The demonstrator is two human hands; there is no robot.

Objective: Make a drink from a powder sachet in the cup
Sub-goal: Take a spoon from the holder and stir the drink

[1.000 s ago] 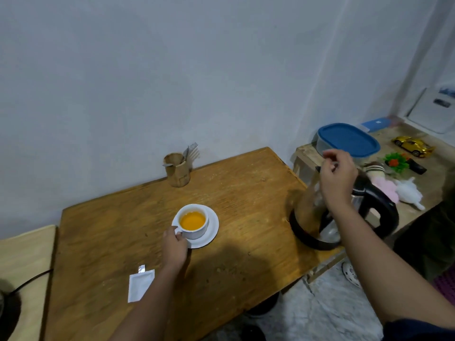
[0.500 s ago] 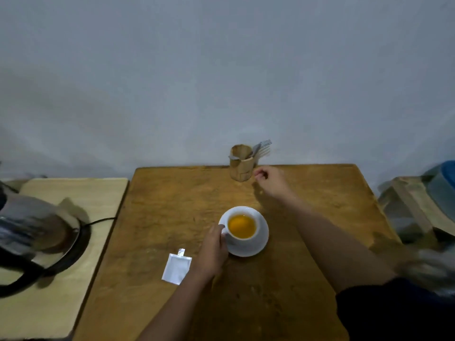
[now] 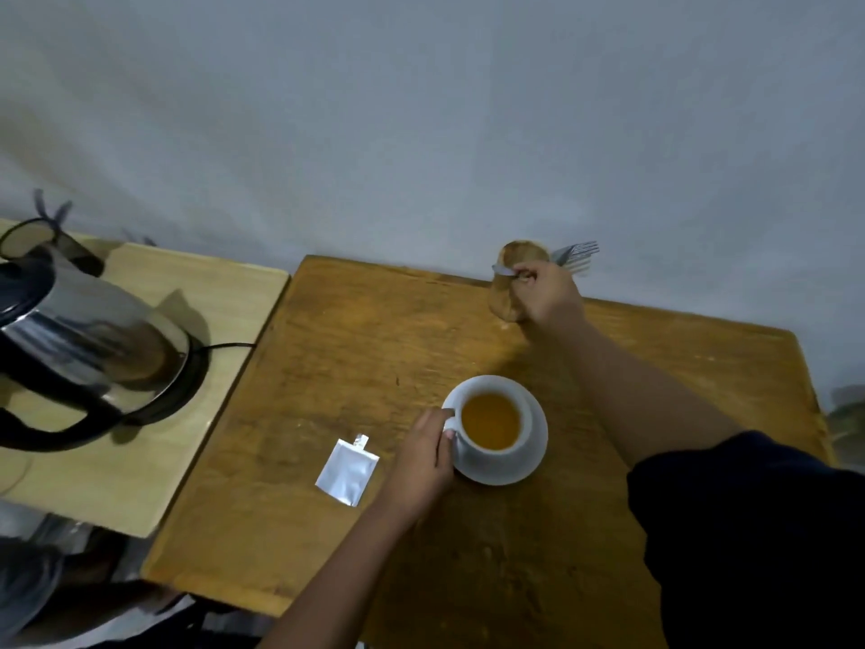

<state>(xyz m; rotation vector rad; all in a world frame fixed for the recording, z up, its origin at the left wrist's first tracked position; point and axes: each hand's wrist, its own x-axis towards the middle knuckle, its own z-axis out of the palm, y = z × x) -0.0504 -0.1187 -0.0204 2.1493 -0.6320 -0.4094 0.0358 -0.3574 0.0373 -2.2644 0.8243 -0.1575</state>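
The cup (image 3: 491,421), white and filled with an orange-brown drink, is seen standing on a white saucer (image 3: 531,454) near the middle of the brown wooden table (image 3: 355,348). Its handle, at the cup's 9 o'clock, is pinched by the fingers of the left hand (image 3: 423,454), which is closed around it. At 8 o'clock from the cup, well clear of the saucer, the torn silver sachet (image 3: 347,471) is laid flat on the wood. At 12 o'clock, close to the wall, a brown holder (image 3: 506,292) is stood with forks (image 3: 576,255) sticking out of it (their tines point toward 2 o'clock). The right hand (image 3: 550,292) is held against this holder, its fingers closed on a metal utensil (image 3: 504,271); which kind cannot be told. At 9 o'clock, on a paler side table (image 3: 154,437), a steel kettle (image 3: 79,348) with a black handle is set on its base.
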